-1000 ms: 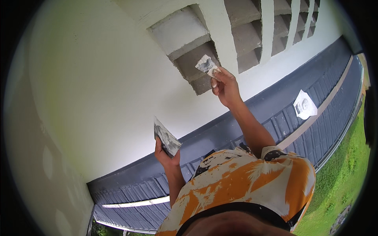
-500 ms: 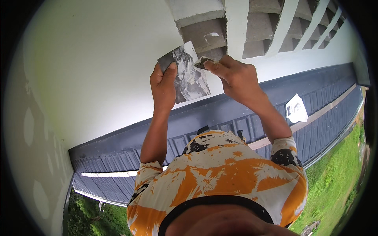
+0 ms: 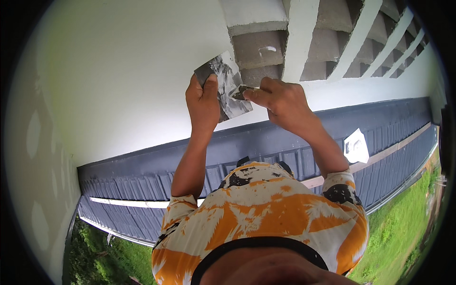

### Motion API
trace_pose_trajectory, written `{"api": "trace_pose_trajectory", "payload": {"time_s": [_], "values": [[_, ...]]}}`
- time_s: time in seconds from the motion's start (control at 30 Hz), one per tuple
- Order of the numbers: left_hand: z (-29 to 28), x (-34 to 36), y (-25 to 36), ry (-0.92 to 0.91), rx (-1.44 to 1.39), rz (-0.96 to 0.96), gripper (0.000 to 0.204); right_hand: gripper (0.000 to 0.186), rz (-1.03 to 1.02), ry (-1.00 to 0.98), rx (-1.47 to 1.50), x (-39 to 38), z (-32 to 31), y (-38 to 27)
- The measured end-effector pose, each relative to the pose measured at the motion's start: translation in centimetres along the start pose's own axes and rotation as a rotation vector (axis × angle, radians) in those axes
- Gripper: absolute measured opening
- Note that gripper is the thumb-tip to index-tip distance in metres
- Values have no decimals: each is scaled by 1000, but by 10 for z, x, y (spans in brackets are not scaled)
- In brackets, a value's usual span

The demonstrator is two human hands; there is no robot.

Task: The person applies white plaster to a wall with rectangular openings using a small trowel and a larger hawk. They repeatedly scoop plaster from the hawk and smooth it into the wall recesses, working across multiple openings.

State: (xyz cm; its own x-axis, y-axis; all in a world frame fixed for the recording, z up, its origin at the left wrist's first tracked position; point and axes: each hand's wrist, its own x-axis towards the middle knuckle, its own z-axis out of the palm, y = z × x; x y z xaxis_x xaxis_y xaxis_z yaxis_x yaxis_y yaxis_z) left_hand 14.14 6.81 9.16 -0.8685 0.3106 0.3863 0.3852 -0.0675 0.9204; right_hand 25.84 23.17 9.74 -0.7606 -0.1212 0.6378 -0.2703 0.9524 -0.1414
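Two tools are held, one in each hand. By the fingers of the left hand, one dark flat plate is gripped at its near left corner, the thumb laid over its face; white-grey paste is carried across the rest of that face. By the fingers of the right hand, pinched narrow, one small scraper is held, its paste-coated edge set over the plate's right side, apparently touching it.

Beyond the right fingers, at least four columns of grey recesses are set in one pale wall; in the nearest column, one white smear is seen. To the right of the right fingers and nearer the body, one white sheet or wrapper is spread on a dark ribbed roof; a grey patch is seen within it, its substance too small to tell.
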Motion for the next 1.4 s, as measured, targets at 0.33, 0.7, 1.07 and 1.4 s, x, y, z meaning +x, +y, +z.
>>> {"api": "trace_pose_trajectory", "payload": {"time_s": [0.33,0.7,1.07,1.4], "values": [[-71,41,20,340,-528,95,33,34,904,157,1489,-47,56,27],[-128,218,141,-49,-221,584,47,25,866,619,1681,-17,87,28],[-149,334,113,129,489,1293,62,19,908,1016,1604,-16,157,48],[-113,293,121,151,39,1150,69,13,746,1275,1728,14,184,52]]}}
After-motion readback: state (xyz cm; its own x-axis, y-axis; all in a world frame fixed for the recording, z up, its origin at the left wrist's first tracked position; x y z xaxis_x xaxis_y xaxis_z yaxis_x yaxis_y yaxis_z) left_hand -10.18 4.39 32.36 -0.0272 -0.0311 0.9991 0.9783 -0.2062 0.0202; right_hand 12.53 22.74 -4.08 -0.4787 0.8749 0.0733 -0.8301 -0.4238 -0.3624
